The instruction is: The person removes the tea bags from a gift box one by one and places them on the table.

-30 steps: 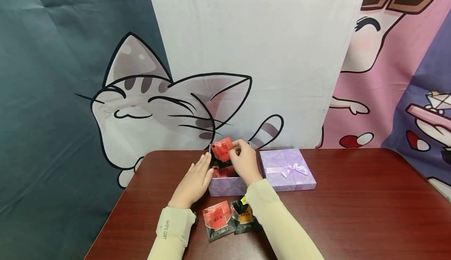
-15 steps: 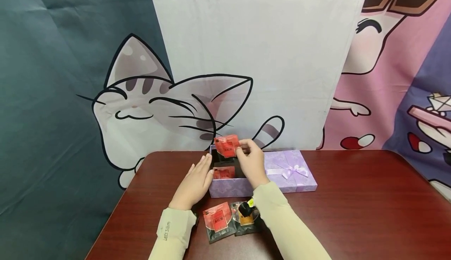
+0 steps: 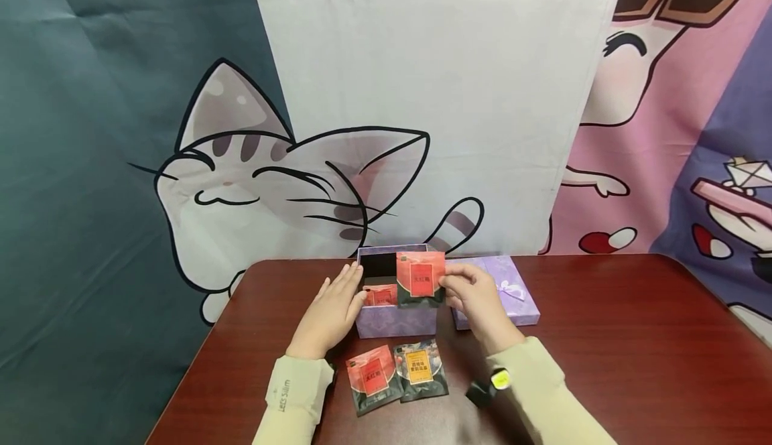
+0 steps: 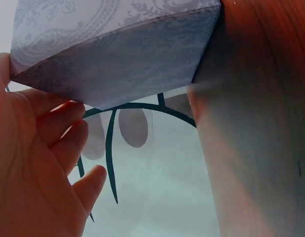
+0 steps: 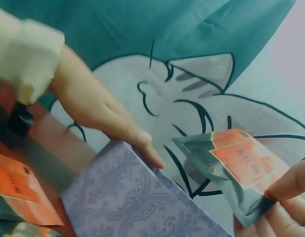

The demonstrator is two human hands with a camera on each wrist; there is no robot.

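Observation:
My right hand [image 3: 476,297] pinches the right edge of a red and dark green tea sachet [image 3: 420,279], upright in front of the lavender box's right side. The same sachet [image 5: 236,168] appears at the right of the right wrist view, thumb on its edge. My left hand [image 3: 330,309] rests with straight fingers against the left wall of the lavender box [image 3: 395,322]. Inside that box another red sachet [image 3: 381,295] shows. In the left wrist view, my left hand [image 4: 49,148] has its fingers at the box's patterned side [image 4: 123,59].
Before the box lie a red sachet [image 3: 374,379] and a dark sachet with a yellow label [image 3: 420,370], side by side. The lavender lid [image 3: 521,297] with a bow sits right of the box, partly behind my right hand. A printed cloth [image 3: 482,96] hangs behind the table [image 3: 633,351].
My right hand has lifted the red sachet out of the box and brought it rightward and nearer, turning its front to the head camera. The left hand has stayed at the box.

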